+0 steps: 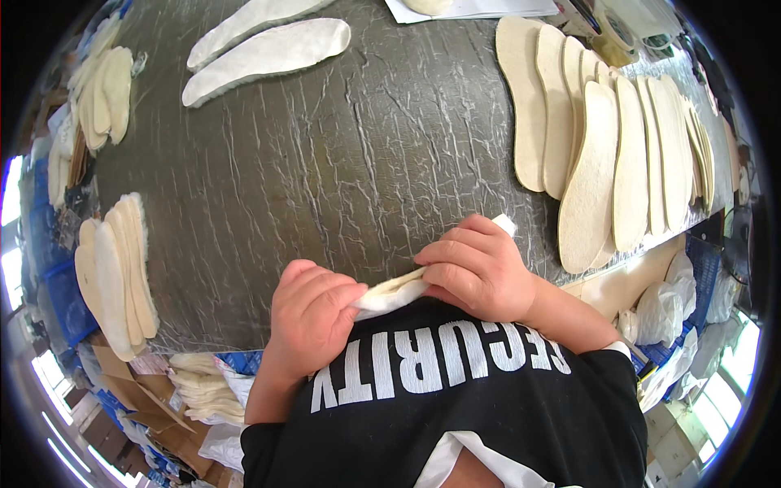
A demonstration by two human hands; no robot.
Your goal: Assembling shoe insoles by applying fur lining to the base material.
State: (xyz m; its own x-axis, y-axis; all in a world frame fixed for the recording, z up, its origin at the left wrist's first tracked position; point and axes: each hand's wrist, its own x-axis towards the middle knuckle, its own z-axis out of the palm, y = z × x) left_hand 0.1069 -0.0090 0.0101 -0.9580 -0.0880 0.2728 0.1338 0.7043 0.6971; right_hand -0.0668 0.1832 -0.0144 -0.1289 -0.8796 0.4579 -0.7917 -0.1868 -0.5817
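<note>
Close to my body, at the near edge of the table, I hold a pale insole between both hands. It is seen nearly edge-on, with a cream layer along its top and a white, soft-looking layer below. My left hand is closed on one end, fingers curled and thumb hidden. Farther right, my right hand pinches the other part, and a white tip sticks out beyond its fingers. The palms' grip and most of the insole are hidden behind my fingers.
Cream insoles lie fanned in an overlapping row on the right of the dark, creased tabletop. Two white fleecy insoles lie at the far left. More insoles stack along the left edge. A cardboard box stands below the table.
</note>
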